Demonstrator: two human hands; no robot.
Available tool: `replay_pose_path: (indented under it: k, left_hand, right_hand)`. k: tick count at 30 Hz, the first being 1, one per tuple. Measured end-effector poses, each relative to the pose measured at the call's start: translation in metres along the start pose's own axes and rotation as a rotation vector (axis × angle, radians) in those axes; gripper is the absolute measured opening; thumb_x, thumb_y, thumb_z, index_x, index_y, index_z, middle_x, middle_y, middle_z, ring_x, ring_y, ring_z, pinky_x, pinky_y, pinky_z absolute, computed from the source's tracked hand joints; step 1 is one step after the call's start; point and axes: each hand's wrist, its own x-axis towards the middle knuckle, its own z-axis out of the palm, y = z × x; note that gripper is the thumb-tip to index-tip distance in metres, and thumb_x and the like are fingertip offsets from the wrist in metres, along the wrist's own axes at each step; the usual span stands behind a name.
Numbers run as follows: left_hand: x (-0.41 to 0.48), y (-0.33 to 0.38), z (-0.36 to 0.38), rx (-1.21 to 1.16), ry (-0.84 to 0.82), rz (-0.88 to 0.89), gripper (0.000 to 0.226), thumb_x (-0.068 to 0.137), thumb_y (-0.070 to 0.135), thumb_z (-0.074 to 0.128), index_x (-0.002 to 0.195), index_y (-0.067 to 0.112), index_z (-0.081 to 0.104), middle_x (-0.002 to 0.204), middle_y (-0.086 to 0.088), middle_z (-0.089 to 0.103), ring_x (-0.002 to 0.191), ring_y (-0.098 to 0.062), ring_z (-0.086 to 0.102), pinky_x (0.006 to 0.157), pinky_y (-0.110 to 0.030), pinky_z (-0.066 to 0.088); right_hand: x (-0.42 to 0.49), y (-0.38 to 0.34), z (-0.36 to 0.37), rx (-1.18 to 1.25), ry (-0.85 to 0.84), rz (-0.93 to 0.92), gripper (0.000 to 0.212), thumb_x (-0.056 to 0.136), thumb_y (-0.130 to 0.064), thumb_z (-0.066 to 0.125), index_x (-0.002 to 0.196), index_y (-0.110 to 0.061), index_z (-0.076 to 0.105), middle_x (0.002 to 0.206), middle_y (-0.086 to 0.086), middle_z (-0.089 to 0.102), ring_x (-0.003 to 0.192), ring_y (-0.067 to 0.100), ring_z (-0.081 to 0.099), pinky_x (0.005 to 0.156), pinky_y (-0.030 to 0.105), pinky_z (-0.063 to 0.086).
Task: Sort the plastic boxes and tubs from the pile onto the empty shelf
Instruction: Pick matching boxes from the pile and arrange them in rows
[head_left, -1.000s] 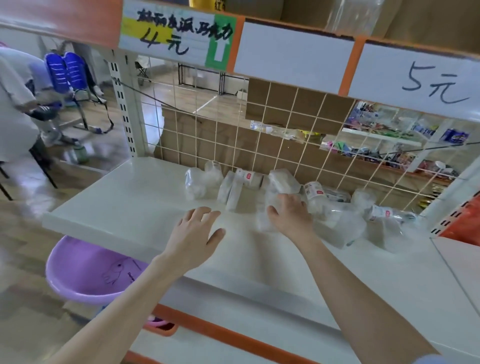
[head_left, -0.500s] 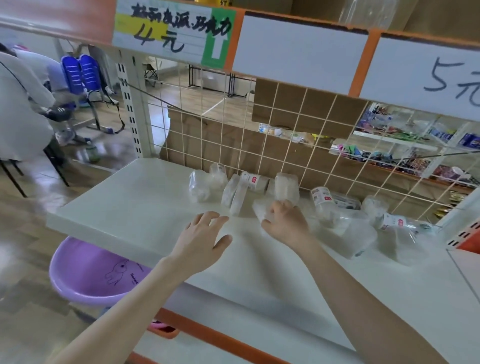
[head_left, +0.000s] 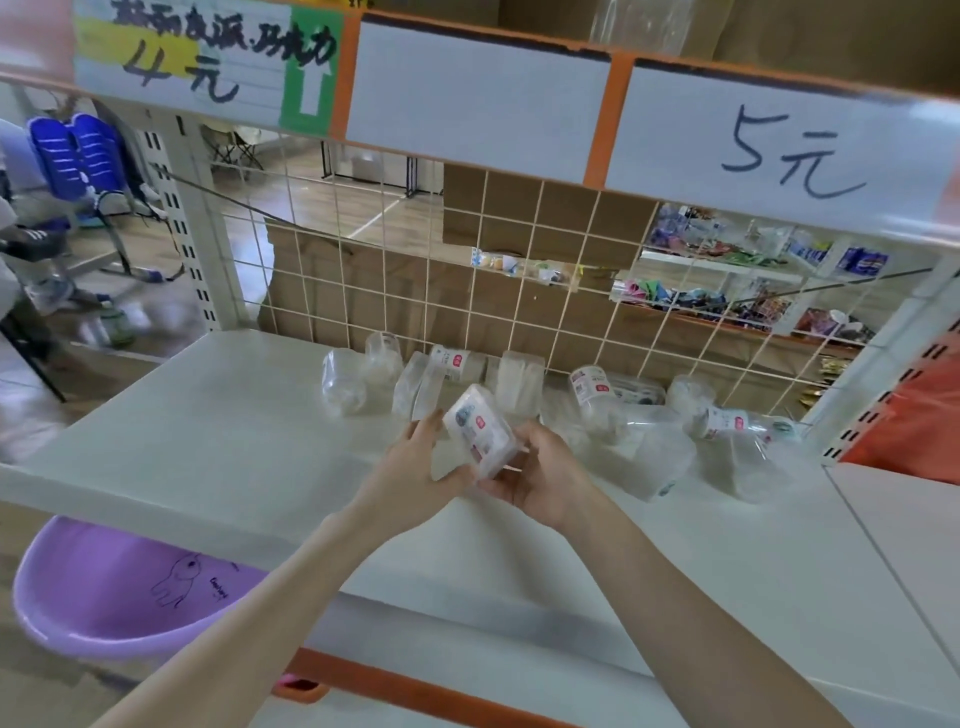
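Fingers (head_left: 423, 435) of the left hand (head_left: 410, 467) and right hand (head_left: 540, 475) curl round a small clear rectangular plastic box (head_left: 480, 434), gripping it from both sides just above the middle of the white metal shelf (head_left: 208, 441). Similar clear boxes (head_left: 421, 382) stand along the shelf's back edge. The loose pile of clear tubs (head_left: 654, 436) lies toward the back right corner. Best to turn the box upright, label forward, and seat it against that row without nudging its neighbours.
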Motion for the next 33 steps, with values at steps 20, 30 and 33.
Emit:
replay_pose_path:
  k: [20, 30, 33]
  left_hand:
    - [-0.002, -0.026, -0.016, 0.301, -0.076, 0.267, 0.077, 0.076, 0.027, 0.071, 0.142, 0.023, 0.031, 0.138, 0.007, 0.036, 0.128, -0.011, 0.030, 0.098, -0.018, 0.026]
    - [-0.011, -0.059, -0.007, 0.320, 0.022, 0.012, 0.073, 0.082, 0.030, 0.063, 0.144, 0.018, 0.027, 0.142, 0.007, 0.032, 0.127, -0.014, 0.030, 0.099, -0.020, 0.030]
    - [-0.015, -0.064, -0.005, 0.288, 0.042, 0.007, 0.065, 0.084, 0.027, 0.061, 0.142, 0.017, 0.032, 0.146, 0.002, 0.029, 0.130, -0.018, 0.029, 0.102, -0.022, 0.028]
  right_hand:
    - [0.006, 0.012, 0.003, -0.331, -0.098, 0.158, 0.040, 0.096, -0.035, 0.034, 0.092, -0.007, 0.063, 0.066, 0.009, 0.064, 0.037, 0.018, 0.049, 0.035, 0.017, 0.036]
    - [0.031, 0.016, -0.020, -1.609, 0.267, -0.665, 0.038, 0.092, -0.018, 0.044, 0.130, -0.015, 0.047, 0.134, 0.001, 0.045, 0.120, 0.024, 0.040, 0.097, 0.031, 0.031]
    - [0.038, 0.021, -0.019, -1.803, 0.236, -0.637, 0.045, 0.093, -0.024, 0.040, 0.138, -0.020, 0.035, 0.141, -0.003, 0.034, 0.127, 0.022, 0.031, 0.099, 0.032, 0.026]
